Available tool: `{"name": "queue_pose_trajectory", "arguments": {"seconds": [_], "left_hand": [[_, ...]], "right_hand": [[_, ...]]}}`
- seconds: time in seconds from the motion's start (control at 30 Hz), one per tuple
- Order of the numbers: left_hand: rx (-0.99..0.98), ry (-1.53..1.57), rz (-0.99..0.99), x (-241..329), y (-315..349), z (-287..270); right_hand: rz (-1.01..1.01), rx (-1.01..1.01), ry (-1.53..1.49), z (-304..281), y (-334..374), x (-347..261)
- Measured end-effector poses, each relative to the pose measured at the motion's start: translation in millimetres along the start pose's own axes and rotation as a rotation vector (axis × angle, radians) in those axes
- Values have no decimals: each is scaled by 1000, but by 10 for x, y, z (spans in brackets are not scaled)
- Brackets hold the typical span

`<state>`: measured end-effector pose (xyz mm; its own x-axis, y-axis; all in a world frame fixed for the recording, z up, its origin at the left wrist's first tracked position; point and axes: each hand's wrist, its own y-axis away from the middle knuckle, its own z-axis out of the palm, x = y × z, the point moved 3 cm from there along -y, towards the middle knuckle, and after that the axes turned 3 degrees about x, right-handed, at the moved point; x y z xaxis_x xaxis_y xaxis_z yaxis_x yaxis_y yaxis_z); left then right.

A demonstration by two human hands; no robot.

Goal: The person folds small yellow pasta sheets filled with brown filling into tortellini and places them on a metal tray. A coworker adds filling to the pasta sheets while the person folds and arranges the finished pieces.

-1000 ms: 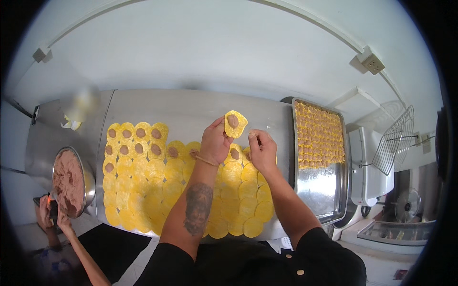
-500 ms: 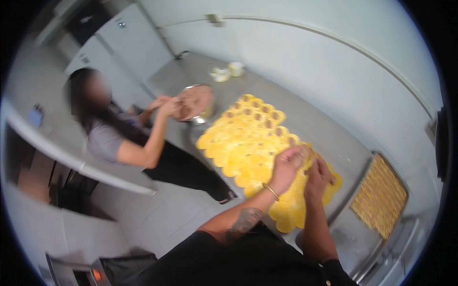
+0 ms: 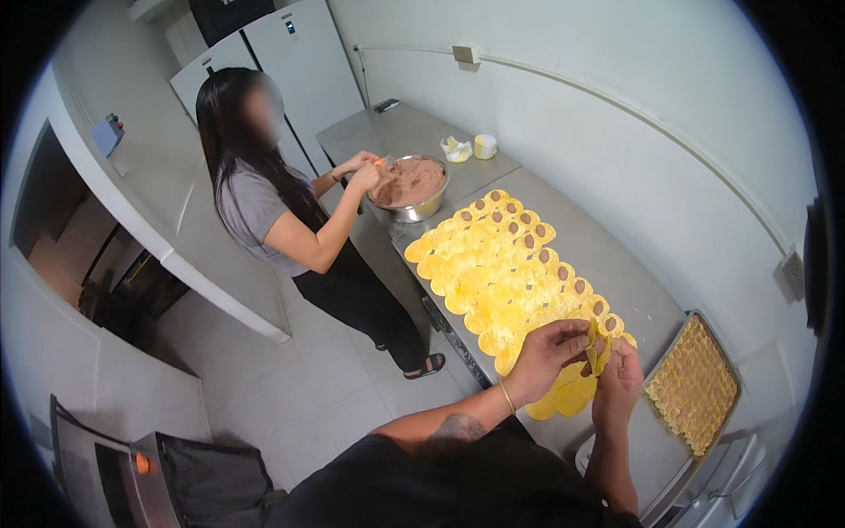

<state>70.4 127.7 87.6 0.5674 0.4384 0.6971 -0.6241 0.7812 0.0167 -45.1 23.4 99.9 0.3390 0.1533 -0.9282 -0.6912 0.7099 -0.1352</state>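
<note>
Both of my hands are raised over the near right end of a steel table, pinching a folded yellow dumpling wrapper between them. My left hand grips its left side with thumb and fingertips. On the other side, my right hand has its fingers closed on the wrapper. Whatever is inside the fold is hidden. Beneath and beyond my hands lie overlapping rows of round yellow wrappers. Small brown dollops of filling sit on the wrappers along the wall-side edge.
At right, a metal tray holds rows of filled yellow pieces. Across the table a person works at a steel bowl of brown filling. Behind the bowl are a crumpled wrapper and a white container. A wall runs along the table.
My view has shifted and steadied, so the person and bowl appear farther right. My hands have come lower in view, still pinching the wrapper. The person's hands stay at the bowl.
</note>
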Motion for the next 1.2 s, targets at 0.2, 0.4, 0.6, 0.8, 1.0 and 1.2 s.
{"name": "queue_pose_trajectory", "arguments": {"seconds": [0.2, 0.4, 0.6, 0.8, 1.0, 1.2], "left_hand": [[-55, 24, -74, 332, 357, -293], [-229, -192, 68, 726, 628, -774], [-251, 100, 112, 1144, 583, -984], [-323, 36, 36, 1273, 665, -1110], [-398, 46, 109, 1335, 665, -1133], [-352, 16, 200, 1396, 653, -1089]], "right_hand": [[-73, 18, 232, 424, 398, -3], [107, 143, 168, 959, 452, 313], [-84, 59, 282, 1460, 619, 95], [-376, -58, 679, 1646, 748, -56], [-139, 88, 480, 1695, 753, 28], [-540, 97, 782, 1840, 866, -80]]}}
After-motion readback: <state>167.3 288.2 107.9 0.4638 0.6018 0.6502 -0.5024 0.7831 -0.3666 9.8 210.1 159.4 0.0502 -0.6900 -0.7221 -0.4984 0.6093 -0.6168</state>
